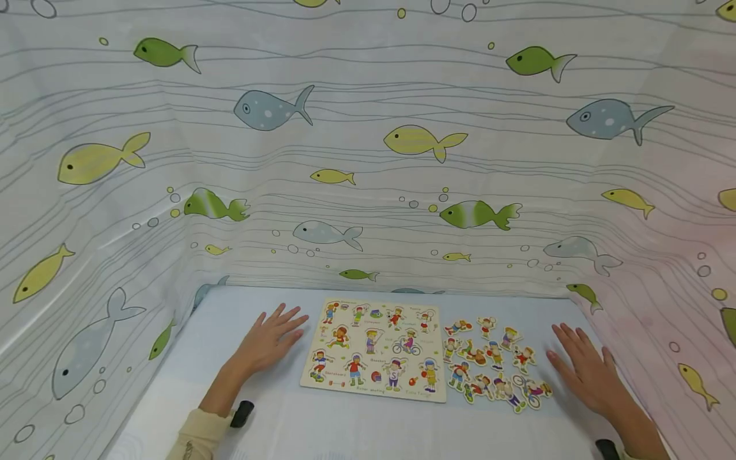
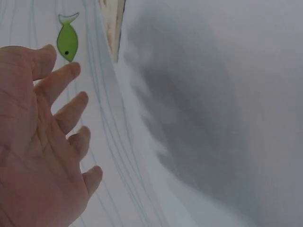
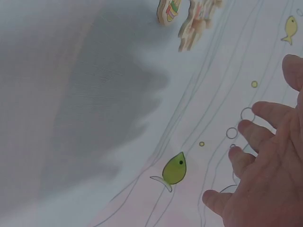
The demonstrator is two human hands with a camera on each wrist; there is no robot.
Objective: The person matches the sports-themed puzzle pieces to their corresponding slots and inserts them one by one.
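Note:
A puzzle board [image 1: 359,332] printed with children doing sports lies flat on the table. To its right is a loose cluster of several wooden puzzle pieces [image 1: 493,353] shaped like the same kind of figures. My left hand [image 1: 269,342] hovers left of the board with its fingers spread, holding nothing; its palm and fingers [image 2: 66,113] fill the left side of the left wrist view. My right hand [image 1: 589,377], also spread and holding nothing, is just right of the pieces. In the right wrist view, a few piece edges [image 3: 191,23] show at the top, apart from the fingers [image 3: 255,137].
A pale blue-white table [image 1: 276,434] carries the board and pieces. Fish-printed fabric [image 1: 368,83] rises as walls at the back and both sides. Dark wrist straps [image 1: 242,414] sit on both wrists. Each hand casts a shadow on the table in its wrist view.

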